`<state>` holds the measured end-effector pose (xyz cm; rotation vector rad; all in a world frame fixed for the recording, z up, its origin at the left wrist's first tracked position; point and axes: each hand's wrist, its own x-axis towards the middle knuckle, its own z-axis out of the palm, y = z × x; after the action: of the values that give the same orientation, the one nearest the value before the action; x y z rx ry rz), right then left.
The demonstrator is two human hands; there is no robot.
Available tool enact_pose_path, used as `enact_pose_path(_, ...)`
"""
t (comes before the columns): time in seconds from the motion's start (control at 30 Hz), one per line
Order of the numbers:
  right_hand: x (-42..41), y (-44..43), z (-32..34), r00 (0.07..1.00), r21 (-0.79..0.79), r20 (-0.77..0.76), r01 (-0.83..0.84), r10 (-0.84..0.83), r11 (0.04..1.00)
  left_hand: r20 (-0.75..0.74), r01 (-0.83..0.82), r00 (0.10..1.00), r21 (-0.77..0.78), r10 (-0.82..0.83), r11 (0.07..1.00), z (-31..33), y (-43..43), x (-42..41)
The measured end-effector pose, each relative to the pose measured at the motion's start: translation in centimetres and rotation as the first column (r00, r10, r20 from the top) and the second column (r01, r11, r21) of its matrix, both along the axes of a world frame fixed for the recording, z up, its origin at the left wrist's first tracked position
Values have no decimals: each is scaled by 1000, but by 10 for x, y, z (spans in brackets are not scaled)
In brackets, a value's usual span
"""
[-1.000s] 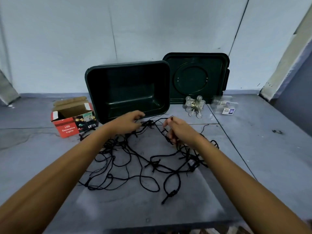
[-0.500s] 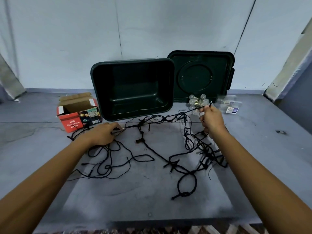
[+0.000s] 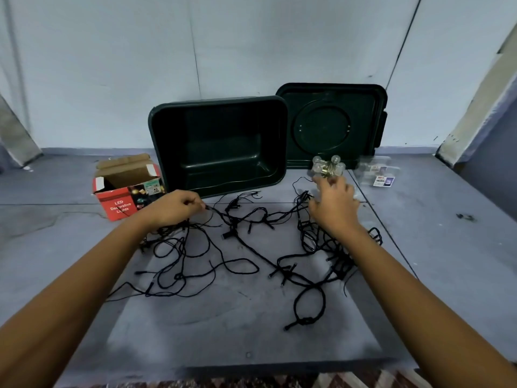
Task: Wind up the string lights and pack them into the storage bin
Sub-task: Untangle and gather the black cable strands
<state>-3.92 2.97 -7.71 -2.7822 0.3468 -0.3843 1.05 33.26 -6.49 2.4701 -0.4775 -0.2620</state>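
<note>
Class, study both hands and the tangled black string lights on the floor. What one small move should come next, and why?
Probably draw the strand pinched by the left hand into a first loop. The string lights sprawl tangled across the floor, nothing wound, and the storage bin holds nothing. The right hand is too blurred to judge.

This looks like a bare spare room in a home rather than a workshop or shop, with a pale panelled wall (image 3: 251, 51), a seamed grey painted floor (image 3: 237, 345) and a strip of patterned rug (image 3: 307, 382) at the near edge. Household things lie straight on the floor: a red cardboard box (image 3: 123, 204) printed "LED Decorative Lights", tangled string lights (image 3: 307, 320), and a dark green storage bin (image 3: 218, 99) with its lid (image 3: 330, 124) propped against the wall.
</note>
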Motion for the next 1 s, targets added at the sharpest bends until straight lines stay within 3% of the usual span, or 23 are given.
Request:
enact_pose_path(0.07,-2,15,4,964,-167,107,-224,243,960,20,3,1000,-82,-1,997,6,-2,-2)
enact_pose_path(0.13,2,27,-1,900,-186,-57,-434,432,881,12,-7,1000,-167,9,986,13,-3,-5)
enact_pose_path(0.2,6,32,-11,863,-148,-281,-470,419,870,6,-21,1000,-222,23,975,17,-3,-5)
enact_pose_path(0.3,5,29,-23,902,-149,-273,-384,336,911,26,-106,993,-232,115,967,15,4,-1)
enact_pose_path(0.4,6,17,-30,955,-128,-141,-279,261,952,104,-231,965,-91,240,969,7,16,5)
enact_pose_path(0.53,9,-4,-28,994,21,-14,-112,112,993,162,-322,942,196,294,926,-5,30,13)
enact_pose_path(0.7,10,-18,-25,995,-10,-99,-4,3,1000,101,-298,953,473,285,829,-13,32,16)
enact_pose_path(0.77,7,-6,-22,993,-161,-122,-22,3,987,110,-299,951,549,288,780,-11,25,14)
enact_pose_path(0.83,4,17,-17,997,-267,-7,-73,74,961,165,-298,954,602,249,741,-9,11,10)
enact_pose_path(0.9,-1,47,-16,963,-248,33,-251,267,936,207,-273,961,603,183,749,-9,-5,8)
enact_pose_path(1.0,-7,89,-27,859,-79,-158,-503,487,861,227,-148,973,509,34,848,-14,-30,7)
